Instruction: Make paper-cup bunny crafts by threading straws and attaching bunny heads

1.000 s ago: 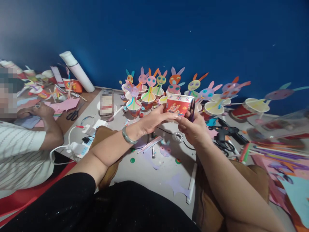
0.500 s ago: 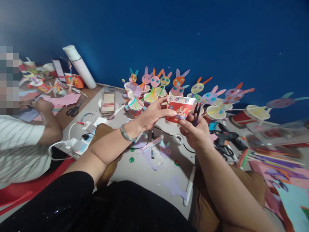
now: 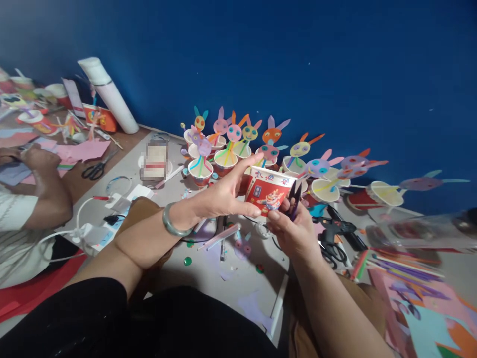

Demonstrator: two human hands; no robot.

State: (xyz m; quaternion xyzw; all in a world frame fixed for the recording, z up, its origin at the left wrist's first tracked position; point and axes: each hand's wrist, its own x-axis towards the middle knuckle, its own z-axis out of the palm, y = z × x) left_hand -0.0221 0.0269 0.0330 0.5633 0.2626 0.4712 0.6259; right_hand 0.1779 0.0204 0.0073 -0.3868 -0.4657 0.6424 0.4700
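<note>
Between my two hands is a red paper cup (image 3: 271,195) with a white rim and a cartoon print, held upright above the table. My left hand (image 3: 227,194), with a bangle at its wrist, grips the cup's left side, thumb across the front. Against the lower right side press the thumb and fingers of my right hand (image 3: 294,226). That hand also has a pair of small dark scissors (image 3: 295,194) in it, points up, the handles mostly hidden. Just behind stand several paper cups (image 3: 225,160) with rabbit-faced paper cutouts on coloured stems.
A glue gun (image 3: 331,224) and black-handled scissors (image 3: 337,248) lie at the right, near coloured sticks (image 3: 406,266) and paper sheets. A power strip (image 3: 112,223) with cables is on the left. A co-worker's hand (image 3: 40,159) rests over pink paper. A blue wall rises behind.
The cup and both hands have come lower and slightly left, closer to me. My left fingers have spread further up along the cup. The view has shifted to the right.
</note>
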